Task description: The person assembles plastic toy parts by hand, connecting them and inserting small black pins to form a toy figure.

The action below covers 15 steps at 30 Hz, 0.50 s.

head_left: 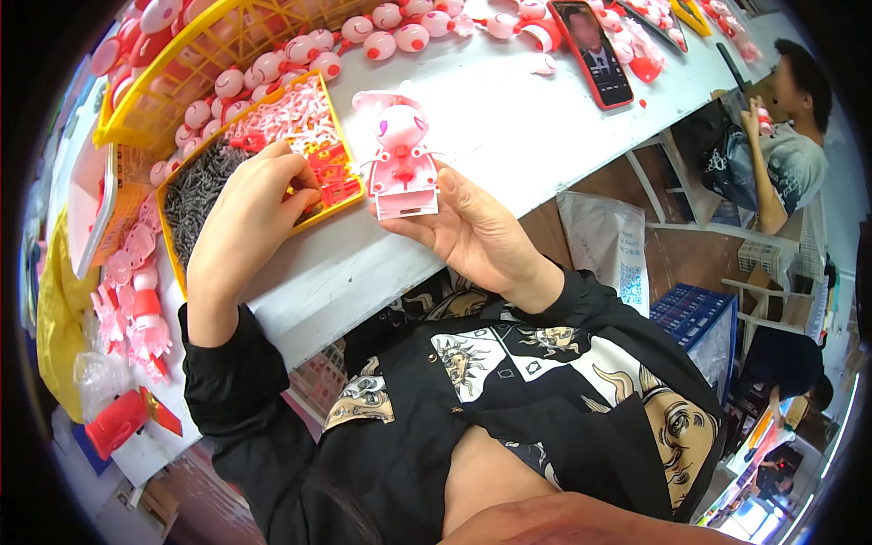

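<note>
My right hand (486, 227) is closed around the lower part of a pink plastic toy figure (401, 173), holding it upright over the table. The toy has a round head with purple marks, an open body showing red inner pieces, and a white box-like base. My left hand (250, 213) is in a yellow tray (356, 163), its fingers bent and pressed together over small red plastic parts (332, 174). Whatever lies between those fingertips is hidden. Beside the red parts, the tray holds pink pieces (291, 113) and dark grey pieces (204, 186).
Many pink toy heads (381, 44) line the back of the white table (509, 118). A yellow crate (209, 36) stands at the far left. Farther right lies a phone in a red case (592, 54). At left are pink parts (145, 313). Another person (786, 154) sits at right.
</note>
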Available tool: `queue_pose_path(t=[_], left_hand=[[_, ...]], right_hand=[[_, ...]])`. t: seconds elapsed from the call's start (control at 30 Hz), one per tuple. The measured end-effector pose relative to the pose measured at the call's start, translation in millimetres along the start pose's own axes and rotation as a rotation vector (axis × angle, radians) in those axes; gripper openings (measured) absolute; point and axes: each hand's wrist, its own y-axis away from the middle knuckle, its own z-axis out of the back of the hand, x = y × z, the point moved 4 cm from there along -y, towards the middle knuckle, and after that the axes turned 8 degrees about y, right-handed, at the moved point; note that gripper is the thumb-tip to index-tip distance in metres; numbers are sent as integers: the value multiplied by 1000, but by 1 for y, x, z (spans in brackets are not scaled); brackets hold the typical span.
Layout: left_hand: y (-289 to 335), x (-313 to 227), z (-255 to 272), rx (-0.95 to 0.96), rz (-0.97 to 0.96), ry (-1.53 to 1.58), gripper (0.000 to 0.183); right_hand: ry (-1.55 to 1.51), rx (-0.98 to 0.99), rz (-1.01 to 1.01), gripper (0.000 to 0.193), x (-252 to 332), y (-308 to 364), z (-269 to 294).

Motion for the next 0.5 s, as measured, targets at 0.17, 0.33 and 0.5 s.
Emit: queue_pose_path(t=[0.17, 0.33, 0.5], left_hand=[[-1, -5, 5, -1, -45, 51, 11], [3, -3, 12, -33, 79, 190, 10], [5, 6, 16, -84, 3, 110, 12]], right_hand=[[13, 0, 10, 38, 0, 2, 0], [11, -7, 4, 39, 0, 2, 0], [5, 1, -1, 40, -2, 1, -1]])
